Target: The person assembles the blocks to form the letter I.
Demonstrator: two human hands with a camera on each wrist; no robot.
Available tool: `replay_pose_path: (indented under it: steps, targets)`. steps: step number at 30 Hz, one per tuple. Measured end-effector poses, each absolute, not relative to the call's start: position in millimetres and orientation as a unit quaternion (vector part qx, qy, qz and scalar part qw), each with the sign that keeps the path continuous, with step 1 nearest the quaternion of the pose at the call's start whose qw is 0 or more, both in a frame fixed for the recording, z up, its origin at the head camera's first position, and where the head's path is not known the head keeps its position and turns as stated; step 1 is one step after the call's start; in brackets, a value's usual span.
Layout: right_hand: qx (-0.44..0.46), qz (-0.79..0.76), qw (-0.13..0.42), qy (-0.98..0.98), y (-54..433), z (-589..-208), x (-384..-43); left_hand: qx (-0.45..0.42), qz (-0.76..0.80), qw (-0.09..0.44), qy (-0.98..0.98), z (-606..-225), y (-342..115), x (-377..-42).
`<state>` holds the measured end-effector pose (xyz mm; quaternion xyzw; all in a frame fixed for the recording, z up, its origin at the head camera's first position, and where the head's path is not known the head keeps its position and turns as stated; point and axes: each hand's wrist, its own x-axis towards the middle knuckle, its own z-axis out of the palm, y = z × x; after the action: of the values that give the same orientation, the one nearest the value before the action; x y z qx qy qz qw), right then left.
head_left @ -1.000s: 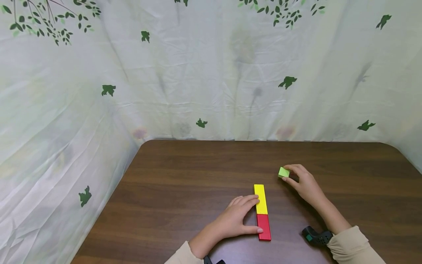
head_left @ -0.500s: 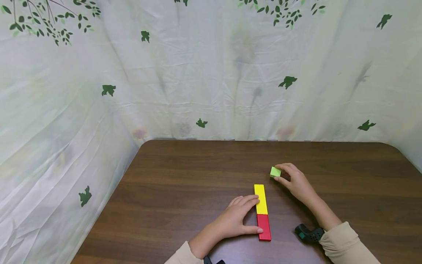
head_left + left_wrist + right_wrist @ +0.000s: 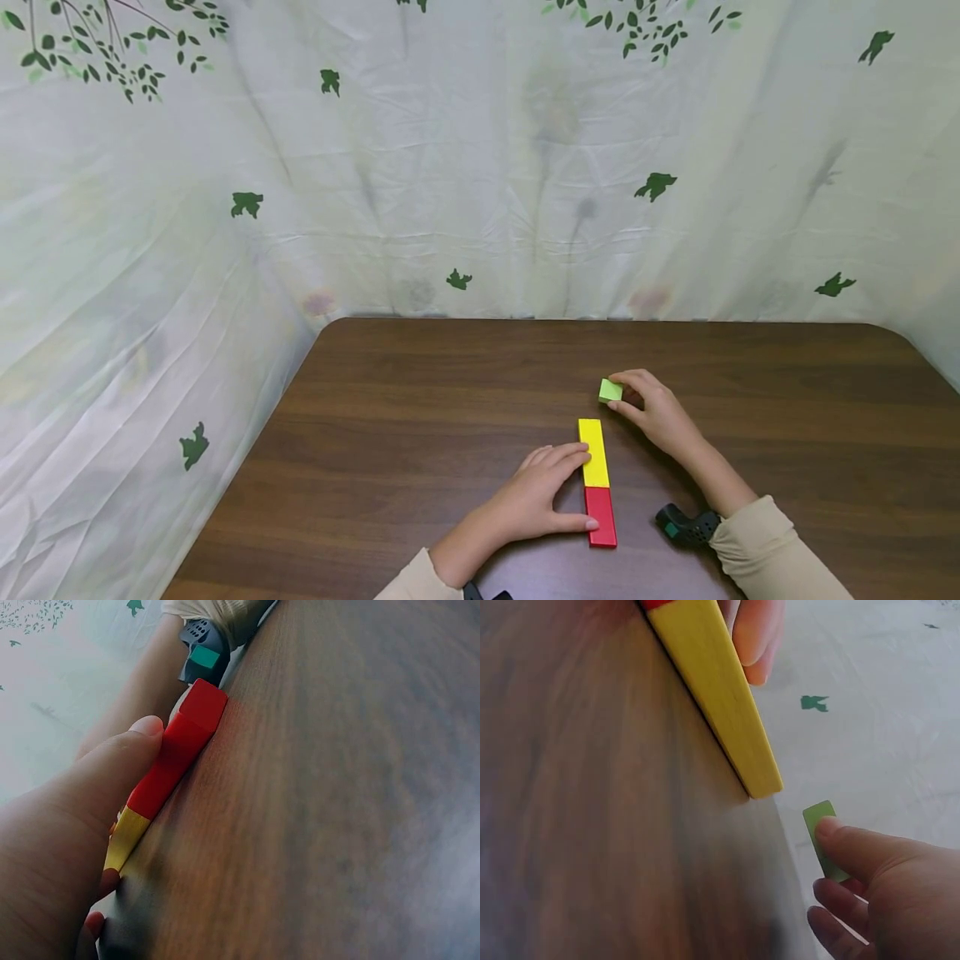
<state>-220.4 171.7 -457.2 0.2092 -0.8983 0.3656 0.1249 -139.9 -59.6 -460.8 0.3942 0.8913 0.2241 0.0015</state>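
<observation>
A yellow block (image 3: 591, 432) and a red block (image 3: 602, 502) lie end to end on the table, forming one straight bar. My left hand (image 3: 525, 498) rests against its left side, fingertips at the yellow block and thumb on the red one; in the left wrist view the thumb lies along the red block (image 3: 184, 746). Beyond the yellow end, my right hand (image 3: 660, 418) pinches a small light green block (image 3: 611, 392) between thumb and fingers. The right wrist view shows the green block (image 3: 829, 862) apart from the end of the yellow block (image 3: 720, 697).
The brown wooden table (image 3: 420, 375) has rounded far corners. Behind it and along the left hangs a pale curtain (image 3: 480, 167) printed with leaves. A black device (image 3: 686, 527) sits on the right wrist, close to the tabletop.
My right hand has moved left with the green block, from right of the bar to just past its far end. The left hand and the two lying blocks stay put.
</observation>
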Motion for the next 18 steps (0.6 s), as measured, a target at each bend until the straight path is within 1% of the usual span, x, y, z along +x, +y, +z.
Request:
replay_pose_path:
  steps: [9,18]
  targets:
    - [0.218,0.373,0.122,-0.894,163.0,-457.2,-221.8,0.394,0.232,0.005,0.89,-459.7,-60.2,-139.2]
    - [0.224,0.379,0.107,-0.891,155.7,-457.9,-223.7,0.393,0.233,0.012,0.889,-459.0,-60.0,-138.9]
